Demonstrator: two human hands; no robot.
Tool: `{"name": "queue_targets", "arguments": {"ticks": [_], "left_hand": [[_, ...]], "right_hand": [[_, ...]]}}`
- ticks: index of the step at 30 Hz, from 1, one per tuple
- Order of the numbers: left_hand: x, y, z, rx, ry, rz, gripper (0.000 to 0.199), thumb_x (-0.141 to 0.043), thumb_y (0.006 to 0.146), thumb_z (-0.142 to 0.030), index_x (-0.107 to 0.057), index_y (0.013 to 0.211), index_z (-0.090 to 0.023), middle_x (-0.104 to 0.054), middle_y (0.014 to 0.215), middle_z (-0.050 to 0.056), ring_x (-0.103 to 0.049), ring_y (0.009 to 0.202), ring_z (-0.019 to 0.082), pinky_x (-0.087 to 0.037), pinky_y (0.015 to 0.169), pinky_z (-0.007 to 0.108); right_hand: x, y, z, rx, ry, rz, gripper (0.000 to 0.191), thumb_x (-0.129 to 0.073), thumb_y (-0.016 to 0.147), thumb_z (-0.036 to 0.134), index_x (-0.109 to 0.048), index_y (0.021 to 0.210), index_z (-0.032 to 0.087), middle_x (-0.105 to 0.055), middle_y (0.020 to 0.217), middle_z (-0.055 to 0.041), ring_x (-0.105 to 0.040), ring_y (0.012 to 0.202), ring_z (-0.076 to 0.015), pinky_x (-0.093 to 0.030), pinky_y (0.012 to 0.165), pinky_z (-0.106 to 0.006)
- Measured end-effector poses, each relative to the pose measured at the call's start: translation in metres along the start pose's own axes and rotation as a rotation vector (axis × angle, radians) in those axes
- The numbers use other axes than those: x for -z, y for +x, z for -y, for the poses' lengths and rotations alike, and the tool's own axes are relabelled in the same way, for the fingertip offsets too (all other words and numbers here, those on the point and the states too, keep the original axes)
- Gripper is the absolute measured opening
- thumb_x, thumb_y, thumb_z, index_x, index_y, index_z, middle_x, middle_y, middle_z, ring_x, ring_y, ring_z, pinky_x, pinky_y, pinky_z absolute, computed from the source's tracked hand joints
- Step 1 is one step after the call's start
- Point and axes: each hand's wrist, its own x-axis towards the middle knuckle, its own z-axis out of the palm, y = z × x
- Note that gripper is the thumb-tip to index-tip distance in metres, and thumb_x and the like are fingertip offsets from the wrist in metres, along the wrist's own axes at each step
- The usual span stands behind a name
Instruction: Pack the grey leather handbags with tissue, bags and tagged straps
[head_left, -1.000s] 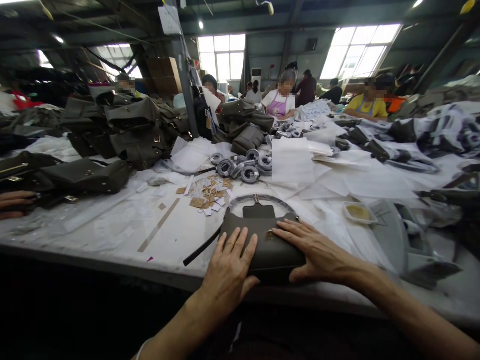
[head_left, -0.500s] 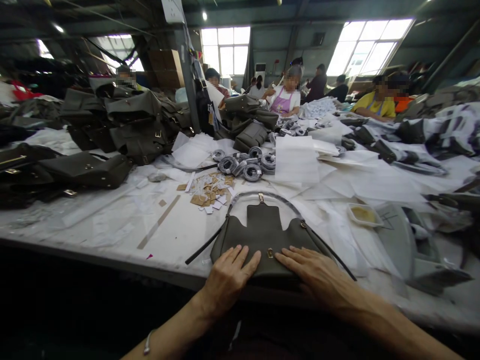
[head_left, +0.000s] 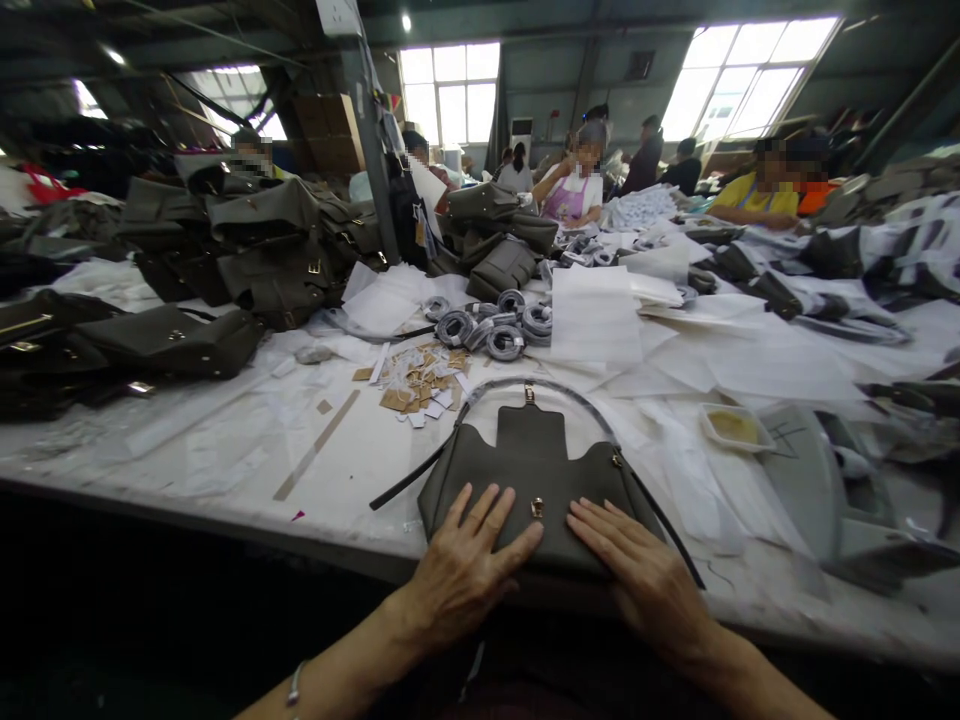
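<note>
Bag flat at near edge of table, tab pointing 12 o'clock. Left hand on bag at 7 o'clock of clasp, fingers extended, slightly spread, pressed flat, gripping nothing. Right hand at 4 o'clock of clasp, fingers extended, close together, flat on bag, no grip. From bag: tags 11 o'clock, coils 12, dish 2.
</note>
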Motion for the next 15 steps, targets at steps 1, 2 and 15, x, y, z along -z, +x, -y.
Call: {"name": "queue_targets", "arguments": {"ticks": [1,2,15], "left_hand": [[-0.002,0.002,-0.005,-0.008,-0.014,-0.004,0.071,-0.058,0.091,-0.042,-0.023,0.152,-0.034,-0.037,0.153,0.014,-0.034,0.141,0.033,-0.031,0.111,0.058],[-0.004,0.003,-0.010,-0.008,-0.021,-0.013,0.073,-0.059,0.090,-0.045,-0.022,0.152,-0.035,-0.036,0.154,0.014,-0.033,0.142,0.034,-0.030,0.111,0.061],[-0.016,0.008,-0.015,0.041,-0.035,-0.051,0.064,-0.045,0.096,-0.047,-0.018,0.153,-0.037,-0.039,0.152,0.012,-0.039,0.138,0.033,-0.037,0.108,0.059]], "right_hand": [[0.007,0.006,0.002,-0.039,0.040,0.055,0.055,-0.052,0.085,0.016,-0.054,0.139,0.025,-0.055,0.141,-0.0067,-0.050,0.131,-0.0286,-0.037,0.113,-0.051],[0.016,0.014,0.005,-0.090,0.088,0.118,0.051,-0.058,0.085,0.023,-0.057,0.136,0.026,-0.059,0.137,-0.0074,-0.053,0.128,-0.0295,-0.040,0.111,-0.050],[0.023,0.134,0.015,0.051,0.111,0.511,0.022,-0.052,0.084,0.013,-0.072,0.083,0.020,-0.072,0.078,-0.0043,-0.067,0.072,-0.0177,-0.045,0.066,-0.024]]}}
